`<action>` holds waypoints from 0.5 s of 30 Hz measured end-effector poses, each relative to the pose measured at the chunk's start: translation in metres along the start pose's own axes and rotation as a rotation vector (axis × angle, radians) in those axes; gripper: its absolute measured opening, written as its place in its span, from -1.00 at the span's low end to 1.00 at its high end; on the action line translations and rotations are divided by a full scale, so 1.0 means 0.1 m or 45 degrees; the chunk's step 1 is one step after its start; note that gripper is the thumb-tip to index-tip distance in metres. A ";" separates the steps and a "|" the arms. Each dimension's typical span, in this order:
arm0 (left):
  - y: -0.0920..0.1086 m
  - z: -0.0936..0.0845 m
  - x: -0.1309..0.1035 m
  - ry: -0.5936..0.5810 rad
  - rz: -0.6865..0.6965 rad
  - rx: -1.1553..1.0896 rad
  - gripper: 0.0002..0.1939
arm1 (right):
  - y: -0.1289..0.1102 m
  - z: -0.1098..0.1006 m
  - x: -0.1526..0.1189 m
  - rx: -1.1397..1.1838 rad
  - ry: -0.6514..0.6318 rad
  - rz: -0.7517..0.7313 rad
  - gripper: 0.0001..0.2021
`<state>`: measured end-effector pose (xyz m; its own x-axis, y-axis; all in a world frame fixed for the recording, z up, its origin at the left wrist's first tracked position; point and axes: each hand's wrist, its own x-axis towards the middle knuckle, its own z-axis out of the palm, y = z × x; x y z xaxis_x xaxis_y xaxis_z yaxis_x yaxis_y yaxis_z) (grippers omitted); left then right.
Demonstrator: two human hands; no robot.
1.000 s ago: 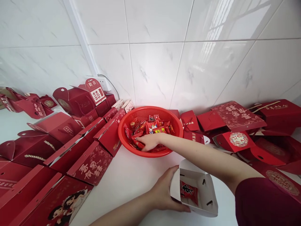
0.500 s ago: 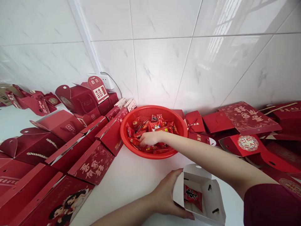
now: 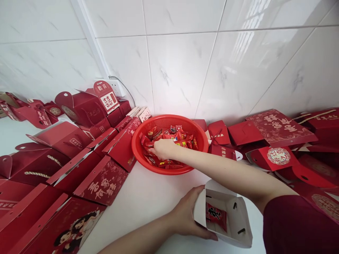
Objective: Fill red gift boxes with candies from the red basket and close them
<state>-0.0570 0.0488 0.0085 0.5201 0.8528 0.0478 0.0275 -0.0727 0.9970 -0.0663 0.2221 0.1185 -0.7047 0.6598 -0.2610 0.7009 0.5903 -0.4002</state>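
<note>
My left hand (image 3: 188, 215) grips the near-left wall of an open paper gift box (image 3: 237, 218), white inside, its thumb along the top edge and its fingers underneath. A red snack packet (image 3: 217, 217) with a black character lies inside that box. My right hand (image 3: 164, 149) is down in a red plastic basket (image 3: 137, 155) among red wrapped sweets (image 3: 189, 141). Its fingers are curled downward at the basket's left side, against the wrappers. The fingertips are partly hidden, so what they hold cannot be made out.
Rows of red gift boxes (image 3: 100, 181) stand on the white table (image 3: 137, 197) at the left. More red boxes (image 3: 280, 128) are piled at the right, along the tiled wall (image 3: 180, 70). A white power socket (image 3: 116, 86) with a cable sits behind the left boxes.
My right hand has shifted slightly left and up within the basket, its fingers now more curled. My left hand still holds the box. The whole view has shifted a little.
</note>
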 end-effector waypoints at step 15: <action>-0.02 0.00 0.01 0.005 0.002 0.014 0.24 | 0.09 0.19 0.12 0.715 -0.371 -0.144 -0.39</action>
<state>-0.0569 0.0500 0.0071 0.5170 0.8546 0.0497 0.0364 -0.0799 0.9961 -0.0710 0.2263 0.0949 -0.8270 0.4080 -0.3867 0.5121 0.2634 -0.8175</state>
